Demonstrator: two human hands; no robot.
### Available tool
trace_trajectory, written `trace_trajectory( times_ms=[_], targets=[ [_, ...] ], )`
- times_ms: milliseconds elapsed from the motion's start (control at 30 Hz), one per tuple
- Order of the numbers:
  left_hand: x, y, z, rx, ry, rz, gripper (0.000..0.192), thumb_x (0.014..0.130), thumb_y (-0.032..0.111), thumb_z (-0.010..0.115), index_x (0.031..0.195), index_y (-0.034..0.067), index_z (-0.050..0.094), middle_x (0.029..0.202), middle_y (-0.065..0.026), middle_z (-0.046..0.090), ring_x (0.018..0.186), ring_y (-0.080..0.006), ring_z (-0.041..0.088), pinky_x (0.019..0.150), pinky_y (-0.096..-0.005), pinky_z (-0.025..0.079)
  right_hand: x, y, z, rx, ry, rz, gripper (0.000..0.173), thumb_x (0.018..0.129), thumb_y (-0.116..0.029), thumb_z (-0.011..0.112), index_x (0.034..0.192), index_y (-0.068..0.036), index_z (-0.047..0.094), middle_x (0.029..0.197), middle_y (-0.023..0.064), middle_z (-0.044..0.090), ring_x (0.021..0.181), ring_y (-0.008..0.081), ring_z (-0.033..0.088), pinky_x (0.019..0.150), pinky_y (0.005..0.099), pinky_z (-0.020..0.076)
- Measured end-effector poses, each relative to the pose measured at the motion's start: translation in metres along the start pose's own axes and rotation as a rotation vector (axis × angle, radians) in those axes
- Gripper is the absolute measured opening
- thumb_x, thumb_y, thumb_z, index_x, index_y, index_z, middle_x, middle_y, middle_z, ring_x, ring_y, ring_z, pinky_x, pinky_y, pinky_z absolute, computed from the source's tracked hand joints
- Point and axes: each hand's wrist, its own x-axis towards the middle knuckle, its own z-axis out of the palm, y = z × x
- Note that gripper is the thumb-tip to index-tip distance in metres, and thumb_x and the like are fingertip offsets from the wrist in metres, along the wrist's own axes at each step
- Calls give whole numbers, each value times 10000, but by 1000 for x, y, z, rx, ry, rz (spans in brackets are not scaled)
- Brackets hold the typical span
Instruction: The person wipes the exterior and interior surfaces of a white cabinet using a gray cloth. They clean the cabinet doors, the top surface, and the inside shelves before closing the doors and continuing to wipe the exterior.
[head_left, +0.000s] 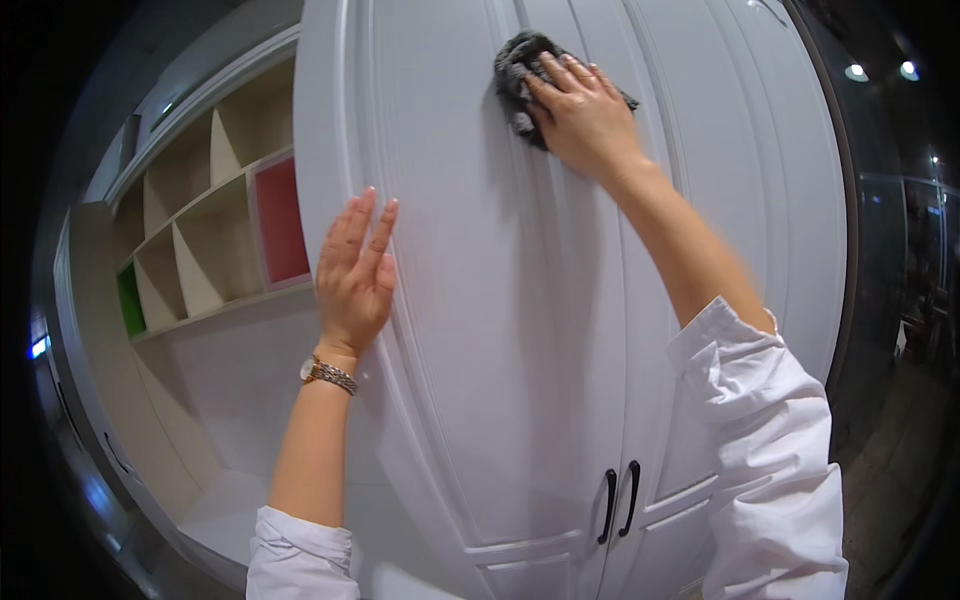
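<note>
A dark grey cleaning cloth (517, 82) is pressed against the upper part of a white panelled wardrobe door (457, 300). My right hand (585, 120) lies over the cloth with its fingers spread a little, pinning it to the door. The cloth bunches out past the fingertips and the thumb side. Lower and to the left, my left hand (356, 274) is raised along the door's left edge, fingers extended and holding nothing. Whether its palm touches the door cannot be told. A metal-band wristwatch (328, 373) sits on the left wrist.
Two black bar handles (607, 506) stick out low where the doors meet. Open cubby shelves (199, 176) hang at left, with one red back panel (282, 221) and one green panel (130, 300). Below them runs a white ledge (217, 510). Dark glass (900, 247) borders the right.
</note>
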Motion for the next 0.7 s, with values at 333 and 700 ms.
trace_trajectory(
  times_ms=[333, 700],
  targets=[
    [16, 29, 14, 19, -96, 18, 468, 937, 194, 379, 1390, 149, 491, 1498, -48, 380, 1393, -200, 330, 1168, -381, 220, -279, -47, -104, 515, -420, -574, 339, 794, -146, 593, 1114, -216, 681, 1377, -40, 466, 1327, 165, 394, 1106, 365, 329],
    [61, 97, 72, 0, -41, -143, 514, 987, 313, 314, 1460, 118, 368, 1518, -65, 343, 1411, -198, 295, 1173, -373, 184, -148, -4, -52, 435, -78, -179, 309, 799, -155, 631, 1103, -183, 686, 1330, 1, 536, 1278, 217, 462, 1071, 415, 354]
  ],
)
